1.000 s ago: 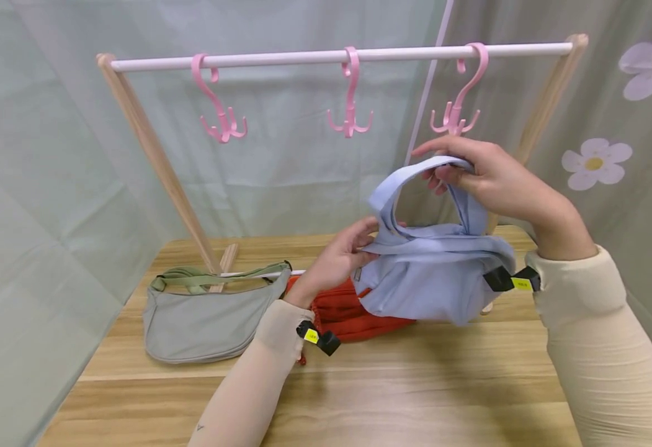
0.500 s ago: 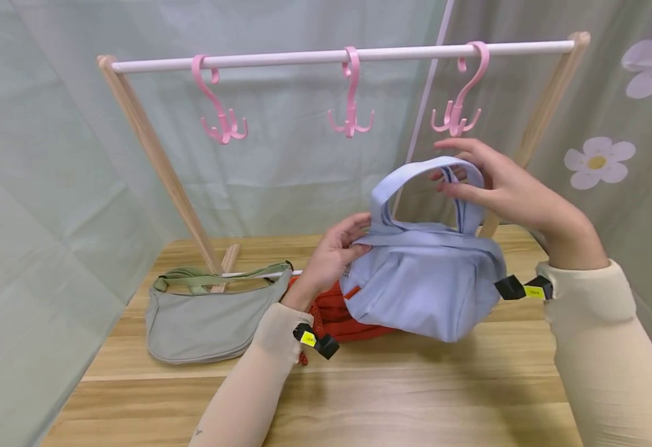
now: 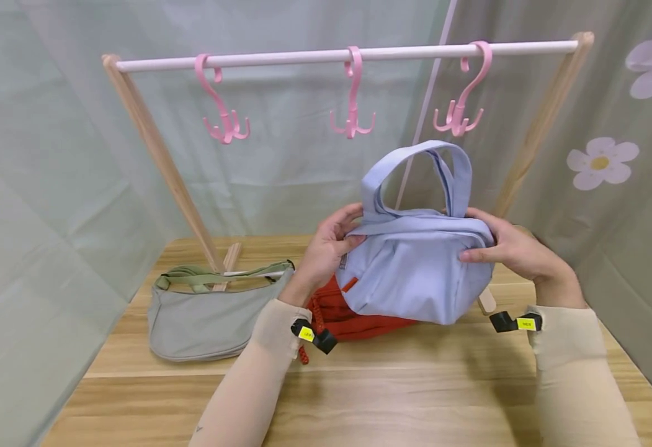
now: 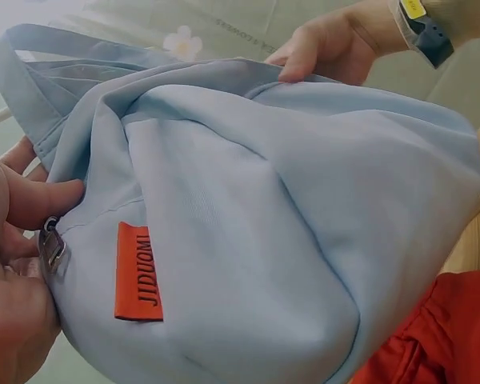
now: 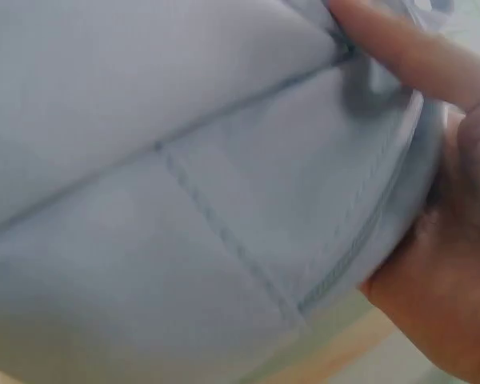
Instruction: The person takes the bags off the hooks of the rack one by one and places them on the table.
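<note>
Between both hands a light blue handbag is held up in the air, its two handles standing in a loop above it. My left hand pinches the bag's left upper edge, thumb in front, by a zipper pull. An orange-red label is sewn near that end. On the opposite end my right hand grips the bag's side, thumb in front and the other fingers mostly hidden behind. Behind and below it a red bag with a cord lies on the table, partly covered.
A grey-green shoulder bag lies on the wooden table at left. A rack with a white bar and wooden legs stands behind, carrying pink hooks: left, middle and right.
My right hand has let go of the handles and moved down to the bag's right side. The blue bag has turned more upright and shifted slightly left; my left hand keeps its grip.
</note>
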The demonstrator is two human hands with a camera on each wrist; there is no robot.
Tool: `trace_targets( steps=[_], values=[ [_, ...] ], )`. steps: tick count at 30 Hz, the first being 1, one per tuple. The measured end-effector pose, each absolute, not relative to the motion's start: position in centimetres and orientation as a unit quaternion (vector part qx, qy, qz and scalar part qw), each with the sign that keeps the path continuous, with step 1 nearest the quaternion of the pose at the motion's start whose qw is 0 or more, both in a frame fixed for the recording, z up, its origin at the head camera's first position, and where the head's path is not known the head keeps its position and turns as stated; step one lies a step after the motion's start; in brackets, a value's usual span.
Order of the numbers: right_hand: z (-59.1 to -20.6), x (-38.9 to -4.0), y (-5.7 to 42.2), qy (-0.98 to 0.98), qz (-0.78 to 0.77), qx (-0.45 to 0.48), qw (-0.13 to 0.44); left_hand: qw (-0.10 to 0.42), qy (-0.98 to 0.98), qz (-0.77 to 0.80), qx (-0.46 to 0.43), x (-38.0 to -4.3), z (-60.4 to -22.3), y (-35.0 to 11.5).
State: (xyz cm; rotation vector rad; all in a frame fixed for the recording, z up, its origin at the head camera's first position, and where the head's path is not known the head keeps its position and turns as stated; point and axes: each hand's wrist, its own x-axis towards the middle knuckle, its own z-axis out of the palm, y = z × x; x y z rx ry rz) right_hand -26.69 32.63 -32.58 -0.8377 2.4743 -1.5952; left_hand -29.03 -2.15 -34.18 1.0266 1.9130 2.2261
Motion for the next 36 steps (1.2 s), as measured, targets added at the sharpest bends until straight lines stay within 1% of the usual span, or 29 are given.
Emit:
trace_targets(
  steps=[6,11,14,24,32,36],
  values=[
    [-33.4,-26.7,32.1,0.806,-0.526,-0.268,-0.043,0.032,0.644,0.692,0.325,-29.1,-34.8,-1.9],
    [-32.9,-25.4,32.3,0.817,-0.522,-0.234,-0.07,0.041,0.645,0.692,0.323,-29.0,-35.3,-1.2],
    [-32.8,-24.8,32.8,0.827,-0.507,-0.232,-0.078,0.05,0.637,0.7,0.32,-28.9,-35.9,-0.4],
    [-34.0,-24.0,35.8,0.854,-0.458,-0.232,-0.081,0.08,0.611,0.726,0.306,-28.2,-38.2,2.2],
    [-35.5,-24.0,38.2,0.848,-0.461,-0.255,-0.05,0.097,0.583,0.755,0.284,-27.9,-40.4,4.4],
    [-36.1,-23.9,38.9,0.852,-0.46,-0.246,-0.044,0.102,0.583,0.759,0.272,-27.8,-41.1,5.3]
  ],
)
